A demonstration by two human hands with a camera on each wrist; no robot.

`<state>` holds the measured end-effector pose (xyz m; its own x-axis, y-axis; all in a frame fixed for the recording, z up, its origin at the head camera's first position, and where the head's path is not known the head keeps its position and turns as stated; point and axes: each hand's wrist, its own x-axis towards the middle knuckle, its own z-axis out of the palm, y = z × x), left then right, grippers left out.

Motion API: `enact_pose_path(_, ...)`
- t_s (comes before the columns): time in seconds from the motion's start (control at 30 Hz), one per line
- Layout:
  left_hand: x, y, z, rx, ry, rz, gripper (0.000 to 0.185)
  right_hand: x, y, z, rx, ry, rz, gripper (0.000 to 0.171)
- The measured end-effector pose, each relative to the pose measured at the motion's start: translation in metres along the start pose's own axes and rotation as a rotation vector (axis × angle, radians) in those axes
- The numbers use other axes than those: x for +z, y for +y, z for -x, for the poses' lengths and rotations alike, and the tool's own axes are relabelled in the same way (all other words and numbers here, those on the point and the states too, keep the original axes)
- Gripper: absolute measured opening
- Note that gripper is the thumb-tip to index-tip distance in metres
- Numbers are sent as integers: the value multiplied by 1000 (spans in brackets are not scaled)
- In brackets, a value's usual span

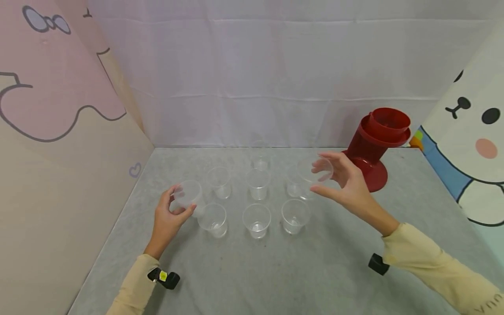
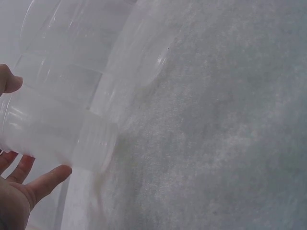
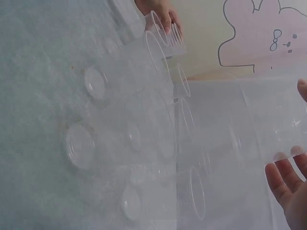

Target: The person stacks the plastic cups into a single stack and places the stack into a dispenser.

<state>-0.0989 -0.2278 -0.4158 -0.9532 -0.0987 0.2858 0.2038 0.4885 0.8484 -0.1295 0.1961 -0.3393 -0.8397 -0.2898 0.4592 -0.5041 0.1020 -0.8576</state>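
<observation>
At the left of the group of clear plastic cups, my left hand grips a cup between thumb and fingers. The left wrist view shows this cup close up; whether its base touches the table cannot be told. My right hand holds another clear cup at the right, its fingers curved round the side. In the right wrist view that cup is raised above the others. Three cups stand upright in front, including the middle one; several more, such as one cup, stand behind.
A red plastic stand with a wide round base and a cup-shaped top is at the back right, just behind my right hand. The grey tabletop meets a white cloth backdrop. Printed panels flank both sides.
</observation>
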Motion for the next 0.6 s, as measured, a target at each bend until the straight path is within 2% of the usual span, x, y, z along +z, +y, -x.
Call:
enact_pose_path(0.17, 0, 0, 1, -4, 2, -12, 66, 7, -3, -7, -12, -23, 28, 68)
enact_pose_path(0.6, 0, 0, 1, -4, -1, -16, 67, 23, -3, -22, -10, -79, 8, 65)
